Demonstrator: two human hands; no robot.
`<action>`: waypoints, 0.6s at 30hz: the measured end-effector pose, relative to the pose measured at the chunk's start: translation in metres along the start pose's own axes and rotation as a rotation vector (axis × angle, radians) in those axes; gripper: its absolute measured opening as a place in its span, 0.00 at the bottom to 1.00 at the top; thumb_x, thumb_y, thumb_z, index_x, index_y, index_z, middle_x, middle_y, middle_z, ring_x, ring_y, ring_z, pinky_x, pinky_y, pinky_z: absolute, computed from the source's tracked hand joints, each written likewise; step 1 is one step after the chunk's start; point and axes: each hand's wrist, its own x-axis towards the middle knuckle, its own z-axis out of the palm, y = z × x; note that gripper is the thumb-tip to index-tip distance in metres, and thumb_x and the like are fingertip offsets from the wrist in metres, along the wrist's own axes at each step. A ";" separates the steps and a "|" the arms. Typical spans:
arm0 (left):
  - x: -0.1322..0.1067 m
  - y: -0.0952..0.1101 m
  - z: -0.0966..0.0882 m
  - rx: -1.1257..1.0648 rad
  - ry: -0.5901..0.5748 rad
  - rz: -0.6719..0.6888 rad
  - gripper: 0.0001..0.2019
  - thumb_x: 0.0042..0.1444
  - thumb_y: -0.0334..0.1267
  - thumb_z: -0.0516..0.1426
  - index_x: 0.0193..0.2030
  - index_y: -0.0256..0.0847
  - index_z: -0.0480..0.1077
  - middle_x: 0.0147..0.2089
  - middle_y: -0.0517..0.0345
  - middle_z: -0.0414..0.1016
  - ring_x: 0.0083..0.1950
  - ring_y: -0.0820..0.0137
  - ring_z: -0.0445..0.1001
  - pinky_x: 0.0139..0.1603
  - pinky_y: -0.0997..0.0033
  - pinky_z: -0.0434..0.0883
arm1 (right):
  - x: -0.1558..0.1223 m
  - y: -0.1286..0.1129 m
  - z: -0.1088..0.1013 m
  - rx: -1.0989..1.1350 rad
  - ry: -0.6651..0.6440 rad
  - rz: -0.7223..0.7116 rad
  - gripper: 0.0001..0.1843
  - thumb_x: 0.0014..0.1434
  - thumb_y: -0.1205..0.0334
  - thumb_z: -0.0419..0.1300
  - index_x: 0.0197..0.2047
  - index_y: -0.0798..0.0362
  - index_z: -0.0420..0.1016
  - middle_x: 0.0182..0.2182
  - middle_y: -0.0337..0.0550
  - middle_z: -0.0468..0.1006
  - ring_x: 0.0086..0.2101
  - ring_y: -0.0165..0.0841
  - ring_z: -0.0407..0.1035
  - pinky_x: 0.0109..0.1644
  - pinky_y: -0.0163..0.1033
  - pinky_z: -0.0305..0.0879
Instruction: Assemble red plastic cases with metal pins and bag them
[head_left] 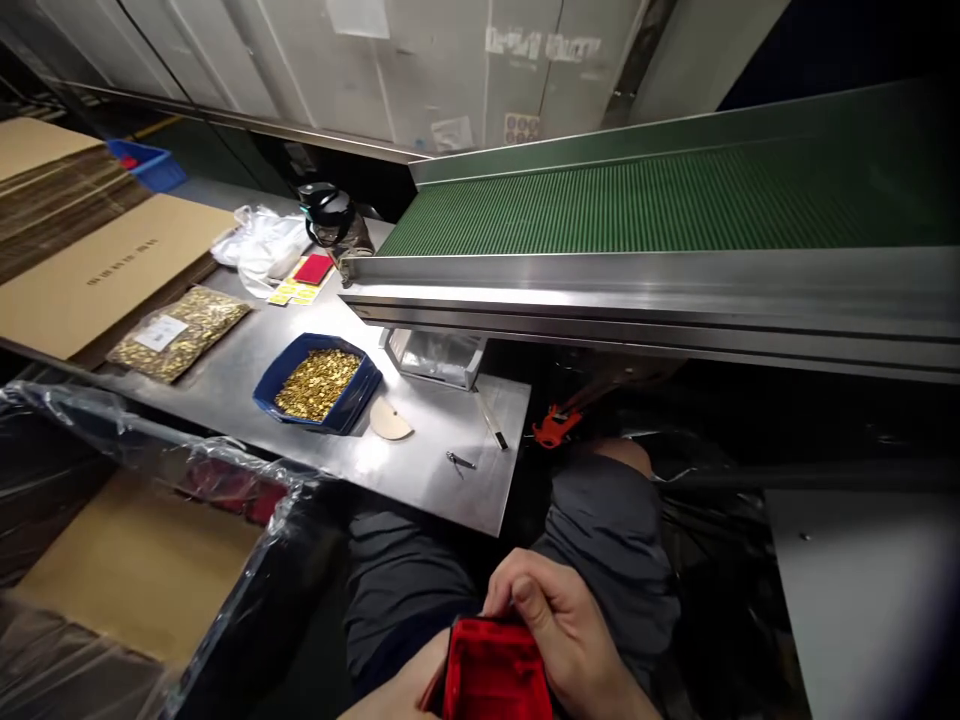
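An open-topped red plastic housing (499, 670) is held low in front of my lap, its hollow inside facing up. My left hand (412, 685) is closed round its left side; most of those fingers are hidden. My right hand (559, 620) is curled against the right side and far edge, thumb bent over the forefinger. Any small part between these fingers is hidden. On the metal table ahead stands a blue bin (352, 400) of small gold-coloured metal pieces (319, 385). Beside it lie a beige half-round piece (390, 420) and a small dark metal tool (460, 461).
A green conveyor belt (585, 210) with a metal side rail crosses the right. A bag of gold pieces (180, 332) and cardboard (112, 265) lie on the left. Below, a plastic-lined carton (142, 570) holds red parts. A grey tray (435, 358) sits under the rail.
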 end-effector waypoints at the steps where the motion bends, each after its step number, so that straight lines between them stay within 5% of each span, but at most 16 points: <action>1: 0.002 -0.001 -0.002 0.000 -0.012 -0.001 0.19 0.65 0.45 0.59 0.59 0.39 0.69 0.60 0.48 0.72 0.56 0.57 0.74 0.55 0.49 0.75 | -0.001 0.002 -0.001 -0.009 0.016 0.004 0.22 0.73 0.52 0.49 0.33 0.52 0.75 0.30 0.42 0.75 0.32 0.32 0.71 0.38 0.36 0.64; 7: 0.005 -0.007 -0.009 0.006 -0.076 -0.003 0.22 0.65 0.49 0.58 0.59 0.39 0.69 0.59 0.47 0.74 0.58 0.56 0.74 0.60 0.45 0.71 | -0.017 0.019 -0.022 -0.037 0.241 0.015 0.23 0.72 0.50 0.50 0.27 0.51 0.68 0.25 0.39 0.68 0.28 0.32 0.65 0.33 0.37 0.60; 12: 0.002 -0.012 -0.011 0.001 -0.074 0.000 0.42 0.42 0.46 0.72 0.65 0.37 0.66 0.57 0.40 0.78 0.60 0.45 0.74 0.64 0.45 0.65 | -0.012 0.013 -0.016 -0.012 0.082 0.023 0.21 0.73 0.52 0.48 0.37 0.50 0.78 0.32 0.43 0.77 0.34 0.35 0.72 0.39 0.38 0.65; 14: 0.002 -0.013 -0.011 0.002 -0.059 0.000 0.43 0.39 0.43 0.72 0.64 0.36 0.67 0.54 0.39 0.79 0.59 0.41 0.75 0.62 0.47 0.65 | -0.008 0.010 -0.010 -0.021 0.002 -0.002 0.20 0.73 0.52 0.49 0.39 0.50 0.79 0.35 0.44 0.79 0.36 0.35 0.74 0.41 0.38 0.67; 18: 0.000 -0.011 -0.013 -0.012 -0.037 0.013 0.47 0.39 0.44 0.70 0.68 0.38 0.64 0.58 0.39 0.77 0.62 0.41 0.72 0.63 0.49 0.64 | -0.013 0.020 -0.017 -0.150 0.172 0.007 0.21 0.72 0.52 0.51 0.30 0.50 0.75 0.25 0.40 0.74 0.27 0.31 0.70 0.33 0.35 0.63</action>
